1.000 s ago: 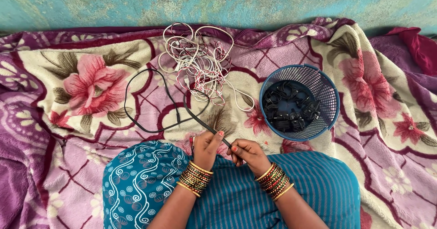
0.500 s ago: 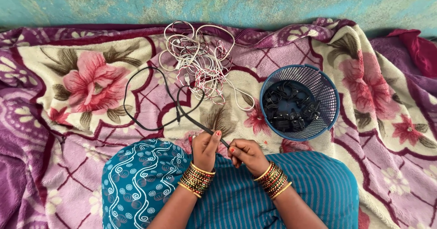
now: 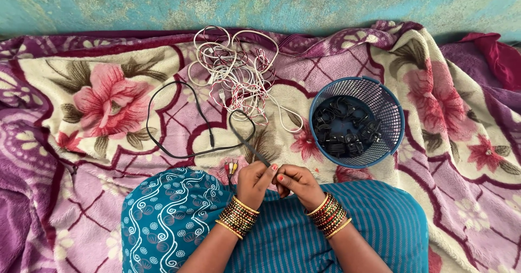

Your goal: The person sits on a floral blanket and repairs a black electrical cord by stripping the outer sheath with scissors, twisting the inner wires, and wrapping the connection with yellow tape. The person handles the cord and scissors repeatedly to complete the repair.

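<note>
My left hand (image 3: 253, 182) and my right hand (image 3: 297, 181) meet above my lap, both pinching a black cable (image 3: 179, 122). The cable runs up from my fingers and loops wide to the left over the blanket. Its end with small coloured plugs (image 3: 232, 167) lies just left of my left hand. A tangled heap of white cables (image 3: 234, 72) rests farther up the blanket. To the right stands a blue mesh basket (image 3: 392, 122) holding several coiled black cables (image 3: 343, 127). Both wrists wear stacks of bangles.
A floral blanket (image 3: 103, 96) in pink, cream and purple covers the floor. A teal painted wall (image 3: 271, 1) runs along the far edge. My knees in teal patterned cloth (image 3: 168, 218) fill the near foreground. Red cloth (image 3: 496, 56) lies at the far right.
My hands have drawn the black cable's near part closer, and its loop on the blanket has shifted slightly. The basket and white tangle stay put.
</note>
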